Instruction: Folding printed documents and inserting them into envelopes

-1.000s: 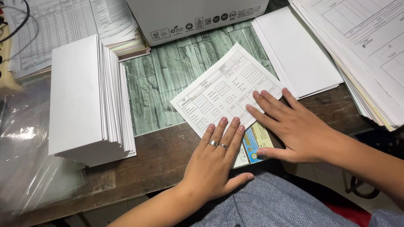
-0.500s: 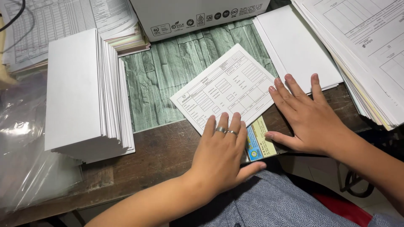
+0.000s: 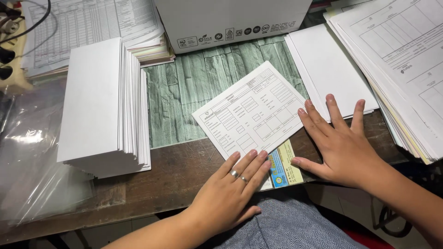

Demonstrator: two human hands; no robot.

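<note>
Left hand flat, fingers spread, pressing the near edge of a printed form; right hand likewise flat and gripping nothing, fingertips touching the form's right edge. Form tilted on a green mat, overlapping a colourful card. Tall white paper stack left, cardboard box behind.
</note>
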